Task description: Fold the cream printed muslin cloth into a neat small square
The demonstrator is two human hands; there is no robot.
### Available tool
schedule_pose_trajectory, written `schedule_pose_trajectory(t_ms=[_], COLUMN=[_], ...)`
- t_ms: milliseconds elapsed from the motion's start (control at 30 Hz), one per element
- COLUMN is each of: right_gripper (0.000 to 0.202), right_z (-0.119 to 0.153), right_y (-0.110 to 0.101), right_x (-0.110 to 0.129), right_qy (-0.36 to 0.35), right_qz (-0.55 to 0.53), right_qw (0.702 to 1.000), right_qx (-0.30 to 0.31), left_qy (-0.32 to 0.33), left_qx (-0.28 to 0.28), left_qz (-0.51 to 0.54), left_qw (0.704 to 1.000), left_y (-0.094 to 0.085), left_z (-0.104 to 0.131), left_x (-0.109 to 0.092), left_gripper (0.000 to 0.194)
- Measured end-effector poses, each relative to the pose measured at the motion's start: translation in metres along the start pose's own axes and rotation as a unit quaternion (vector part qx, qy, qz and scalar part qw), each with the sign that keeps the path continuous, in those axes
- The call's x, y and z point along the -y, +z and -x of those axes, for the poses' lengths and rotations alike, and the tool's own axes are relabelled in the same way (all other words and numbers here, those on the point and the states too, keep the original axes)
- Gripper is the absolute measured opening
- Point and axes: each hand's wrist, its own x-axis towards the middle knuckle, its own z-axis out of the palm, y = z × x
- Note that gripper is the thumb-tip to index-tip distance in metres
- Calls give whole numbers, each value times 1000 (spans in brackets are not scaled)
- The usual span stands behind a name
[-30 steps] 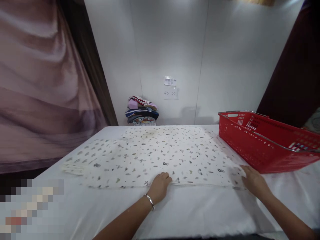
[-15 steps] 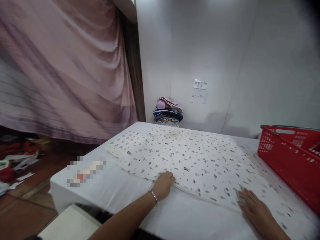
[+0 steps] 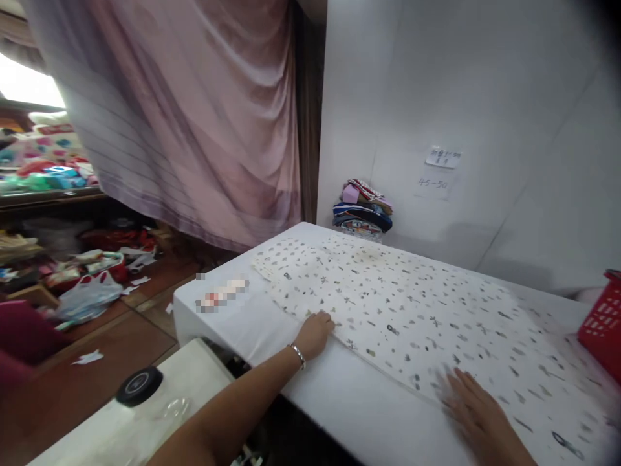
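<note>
- A white cloth printed with small dark motifs lies spread flat over the worktop covered in white fabric, reaching from its far left corner towards the right edge of the view.
- The left hand rests on the near edge of the printed cloth, fingers curled loosely with their tips on the fabric; whether they pinch the hem cannot be told. A thin silver bracelet circles that wrist.
- The right hand lies palm down on the same cloth nearer the viewer, fingers spread and flat, gripping nothing; it is blurred.
- A red plastic basket with a slotted wall stands on the worktop at the far right, only partly in view.
- A small stack of folded coloured textiles sits against the white wall beyond the far corner of the worktop.
- Two paper notes are stuck on the wall; their writing is not legible.
- A mauve curtain hangs to the left.
</note>
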Motion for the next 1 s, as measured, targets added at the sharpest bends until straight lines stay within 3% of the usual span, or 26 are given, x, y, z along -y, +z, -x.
schedule_pose_trajectory(t_ms=[167,267,433,567,667,767,1000], right_gripper=[52,53,52,50,52,52,50], right_z=[-42,-53,-48,-44,-45,-46,-50], right_y=[3,18,35,38,39,38,31], right_x=[85,112,113,107,106,106,113], right_qy=[-77,-110,-133,-142,-145,-148,-130], right_qz=[10,26,50,57,60,63,48], right_qw=[994,987,985,985,984,983,982], right_qx=[75,111,97,81,86,91,130], left_qy=[-31,-61,-167,-373,-462,-491,-489], left_qx=[-14,-23,-83,-125,-108,-91,-67], left_qz=[-12,-11,34,55,56,62,72], left_qw=[999,998,982,918,878,864,867], left_y=[-1,-1,-8,-18,-23,-24,-23], left_z=[8,17,42,56,53,40,10], left_x=[18,32,75,119,146,163,179], left_gripper=[23,24,28,31,38,43,38])
